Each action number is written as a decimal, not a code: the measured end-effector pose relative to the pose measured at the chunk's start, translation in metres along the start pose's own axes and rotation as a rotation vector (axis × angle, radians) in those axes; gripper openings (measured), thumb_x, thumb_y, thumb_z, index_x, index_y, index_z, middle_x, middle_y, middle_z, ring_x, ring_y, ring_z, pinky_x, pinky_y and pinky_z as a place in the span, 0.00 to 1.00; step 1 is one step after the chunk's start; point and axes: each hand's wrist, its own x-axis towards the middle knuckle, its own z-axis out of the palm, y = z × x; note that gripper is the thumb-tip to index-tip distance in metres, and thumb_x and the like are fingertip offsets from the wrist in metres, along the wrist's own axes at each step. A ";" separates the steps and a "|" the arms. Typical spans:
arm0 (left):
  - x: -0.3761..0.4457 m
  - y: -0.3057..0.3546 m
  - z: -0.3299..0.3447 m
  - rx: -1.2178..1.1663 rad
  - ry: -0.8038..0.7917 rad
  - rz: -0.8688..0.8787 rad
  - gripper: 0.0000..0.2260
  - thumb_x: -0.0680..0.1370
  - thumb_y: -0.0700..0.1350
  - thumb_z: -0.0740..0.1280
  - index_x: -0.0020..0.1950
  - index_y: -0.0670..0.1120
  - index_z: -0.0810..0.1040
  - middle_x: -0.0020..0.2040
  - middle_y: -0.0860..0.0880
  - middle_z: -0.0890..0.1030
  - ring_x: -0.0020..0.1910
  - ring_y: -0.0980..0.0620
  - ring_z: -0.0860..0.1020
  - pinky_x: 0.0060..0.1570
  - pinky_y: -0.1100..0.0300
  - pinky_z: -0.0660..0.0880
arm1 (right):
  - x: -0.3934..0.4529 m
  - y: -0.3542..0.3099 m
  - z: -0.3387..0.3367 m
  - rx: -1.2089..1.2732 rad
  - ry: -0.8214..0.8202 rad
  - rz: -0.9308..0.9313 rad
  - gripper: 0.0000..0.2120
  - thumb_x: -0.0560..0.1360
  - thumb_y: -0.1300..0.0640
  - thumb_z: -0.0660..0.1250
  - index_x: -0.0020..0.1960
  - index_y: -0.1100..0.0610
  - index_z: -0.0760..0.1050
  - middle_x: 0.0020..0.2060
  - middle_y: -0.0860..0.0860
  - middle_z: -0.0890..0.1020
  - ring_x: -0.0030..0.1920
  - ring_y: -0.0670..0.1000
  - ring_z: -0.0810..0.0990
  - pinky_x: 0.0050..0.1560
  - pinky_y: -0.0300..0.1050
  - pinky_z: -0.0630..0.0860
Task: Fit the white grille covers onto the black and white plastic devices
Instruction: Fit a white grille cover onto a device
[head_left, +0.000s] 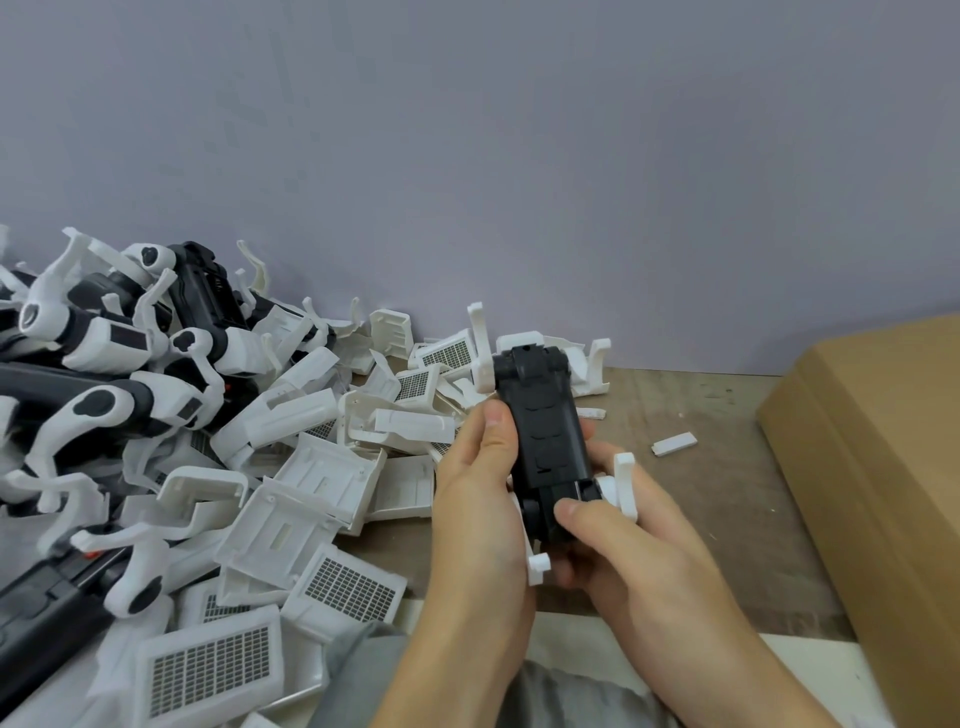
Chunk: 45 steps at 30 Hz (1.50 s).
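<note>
Black ribbed plastic device with white hinged legs, centre-right of frame, gripped by left hand and right hand; white slotted grille covers heaped lower left; advisably steady body, align cover squarely, press evenly.

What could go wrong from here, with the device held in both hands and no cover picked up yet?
1. Both hands, left hand and right hand, grip the black device; freeing one to fetch a grille cover may let it slip.
2. The covers lie tangled in the pile; pulling one could drag others off the table edge.
3. The white side clips stick out and could snag.
</note>
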 end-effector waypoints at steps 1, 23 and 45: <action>0.000 0.001 0.000 -0.004 -0.002 -0.002 0.15 0.82 0.52 0.59 0.46 0.49 0.84 0.40 0.44 0.85 0.30 0.47 0.78 0.22 0.62 0.70 | 0.000 0.000 0.000 -0.006 -0.004 -0.003 0.22 0.60 0.46 0.68 0.54 0.39 0.80 0.40 0.50 0.83 0.38 0.47 0.80 0.36 0.39 0.76; -0.001 0.001 -0.001 0.003 0.002 -0.020 0.16 0.81 0.55 0.60 0.51 0.47 0.84 0.44 0.44 0.86 0.37 0.46 0.81 0.45 0.50 0.76 | -0.007 -0.012 0.007 -0.166 -0.001 -0.014 0.18 0.69 0.52 0.64 0.52 0.31 0.77 0.40 0.44 0.85 0.39 0.41 0.83 0.41 0.35 0.78; 0.008 0.048 -0.033 -0.273 0.143 0.201 0.10 0.68 0.49 0.72 0.44 0.44 0.82 0.36 0.46 0.78 0.35 0.50 0.77 0.40 0.57 0.77 | -0.008 0.002 0.026 -1.299 -0.093 0.058 0.30 0.66 0.29 0.38 0.69 0.21 0.42 0.68 0.23 0.33 0.74 0.41 0.31 0.65 0.49 0.42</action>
